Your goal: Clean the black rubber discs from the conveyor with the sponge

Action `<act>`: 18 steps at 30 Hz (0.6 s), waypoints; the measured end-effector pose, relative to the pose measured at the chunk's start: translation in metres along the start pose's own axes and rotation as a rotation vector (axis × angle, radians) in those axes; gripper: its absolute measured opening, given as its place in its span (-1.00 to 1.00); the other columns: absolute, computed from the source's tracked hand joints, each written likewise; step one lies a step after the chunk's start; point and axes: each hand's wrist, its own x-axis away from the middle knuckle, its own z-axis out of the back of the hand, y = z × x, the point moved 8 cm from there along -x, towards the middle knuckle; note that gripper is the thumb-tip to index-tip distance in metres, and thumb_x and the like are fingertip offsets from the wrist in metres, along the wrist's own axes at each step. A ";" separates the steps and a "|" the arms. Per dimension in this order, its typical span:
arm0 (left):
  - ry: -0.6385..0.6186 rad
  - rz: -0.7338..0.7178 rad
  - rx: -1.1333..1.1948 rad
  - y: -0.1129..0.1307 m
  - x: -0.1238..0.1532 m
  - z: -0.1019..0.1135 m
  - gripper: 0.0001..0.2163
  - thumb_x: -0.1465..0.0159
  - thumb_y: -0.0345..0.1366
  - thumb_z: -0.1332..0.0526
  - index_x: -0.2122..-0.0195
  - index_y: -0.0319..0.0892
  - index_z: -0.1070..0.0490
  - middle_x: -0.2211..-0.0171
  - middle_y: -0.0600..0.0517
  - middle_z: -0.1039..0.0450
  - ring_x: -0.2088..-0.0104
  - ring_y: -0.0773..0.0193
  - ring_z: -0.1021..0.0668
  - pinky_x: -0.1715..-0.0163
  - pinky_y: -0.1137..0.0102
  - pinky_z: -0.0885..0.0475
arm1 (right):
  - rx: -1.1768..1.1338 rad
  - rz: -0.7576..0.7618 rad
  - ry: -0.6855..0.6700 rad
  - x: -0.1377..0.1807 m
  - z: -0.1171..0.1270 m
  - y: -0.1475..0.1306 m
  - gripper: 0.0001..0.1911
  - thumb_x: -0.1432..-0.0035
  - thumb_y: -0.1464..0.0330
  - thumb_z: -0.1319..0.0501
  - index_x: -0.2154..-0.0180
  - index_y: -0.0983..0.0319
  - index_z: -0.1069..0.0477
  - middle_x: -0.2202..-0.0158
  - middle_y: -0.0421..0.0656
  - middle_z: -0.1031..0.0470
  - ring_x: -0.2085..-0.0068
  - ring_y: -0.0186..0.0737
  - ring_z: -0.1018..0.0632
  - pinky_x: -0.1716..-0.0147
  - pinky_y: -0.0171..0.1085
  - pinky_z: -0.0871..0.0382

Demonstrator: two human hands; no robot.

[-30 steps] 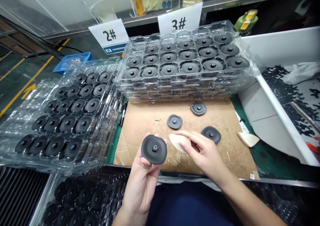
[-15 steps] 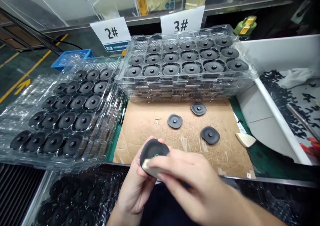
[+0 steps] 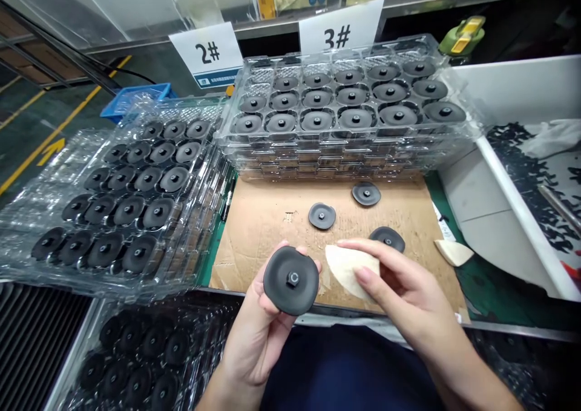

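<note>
My left hand (image 3: 258,332) grips a black round rubber disc (image 3: 291,279) with a small centre nut, held face up above the table's front edge. My right hand (image 3: 403,287) pinches a pale wedge-shaped scraper (image 3: 347,264) just right of the disc, not touching it. Three more black discs lie loose on the brown cardboard sheet (image 3: 267,217): one at the middle (image 3: 322,215), one further back (image 3: 365,193), and one (image 3: 387,238) partly behind my right fingers.
A stack of clear blister trays (image 3: 345,96) filled with discs stands at the back under a "3#" sign. Another filled stack (image 3: 127,187) lies left, with more trays (image 3: 136,356) below. A second pale wedge (image 3: 454,252) rests right, beside a white bin (image 3: 521,175) of black scraps.
My right hand brought the scraper across the disc's face half a second ago, then drew it back to the right. The disc stays in my left hand.
</note>
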 end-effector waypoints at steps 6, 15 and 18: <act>0.067 0.057 -0.056 -0.012 0.002 0.014 -0.66 -0.07 -0.33 -0.29 0.09 -0.06 -0.42 0.08 0.02 -0.48 0.07 0.21 -0.50 0.12 0.44 -0.43 | 0.104 0.414 -0.274 0.001 -0.036 -0.076 -0.68 -0.20 0.49 -0.03 0.00 0.26 -0.30 0.19 -0.16 -0.47 0.21 -0.32 -0.47 0.19 -0.37 -0.35; -0.018 0.076 -0.027 -0.010 0.007 0.004 -0.70 -0.04 -0.31 -0.32 0.16 -0.04 -0.48 0.15 0.07 -0.54 0.16 0.28 -0.55 0.20 0.52 -0.45 | 0.134 0.404 -0.327 -0.007 -0.046 -0.077 -0.70 -0.21 0.48 -0.02 0.02 0.28 -0.32 0.21 -0.17 -0.46 0.21 -0.36 -0.45 0.16 -0.42 -0.30; -0.080 0.064 -0.025 -0.005 0.007 0.005 -0.61 0.00 -0.49 -0.31 0.13 -0.04 -0.46 0.11 0.07 -0.53 0.13 0.27 -0.54 0.13 0.49 -0.43 | 0.176 0.275 -0.470 0.003 -0.040 -0.066 -0.74 -0.18 0.51 -0.07 0.12 0.17 -0.37 0.24 -0.28 -0.46 0.25 -0.45 -0.46 0.23 -0.49 -0.29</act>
